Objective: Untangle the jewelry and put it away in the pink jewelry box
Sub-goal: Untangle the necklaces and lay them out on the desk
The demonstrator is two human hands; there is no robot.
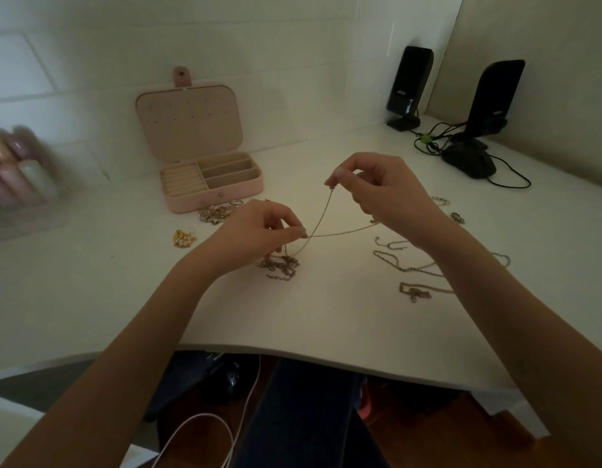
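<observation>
A thin chain [321,212] runs taut between both hands above the white desk [326,315]. Its upper end is pinched by the fingertips of the right hand [377,187], which is raised near the middle of the desk; from there the chain slopes down to the left hand [259,231], whose thumb and forefinger pinch it lower down. Another strand of it runs from the left fingertips off to the right, under the right wrist. Just below the left hand the chain drops into a tangled clump of jewelry [281,265] lying on the desk.

The pink jewelry box [212,187] stands open beyond the left hand, its lid leaning back against the wall. Its tray shows ring rolls on the left and three long compartments on the right; whether anything lies in them I cannot tell. A small heap of rings and chains [218,212] lies on the desk, touching or just beside the front of the box, and a gold ornament [183,238] lies nearer, to the left of it.

More loose chains [404,265] lie spread on the desk under and beside the right forearm, with a few small pieces [456,216] beyond it. Two black speakers [407,86] and a dark mouse [468,160] with cables sit at the far right corner. Blurred bottles [19,167] stand at the left edge
</observation>
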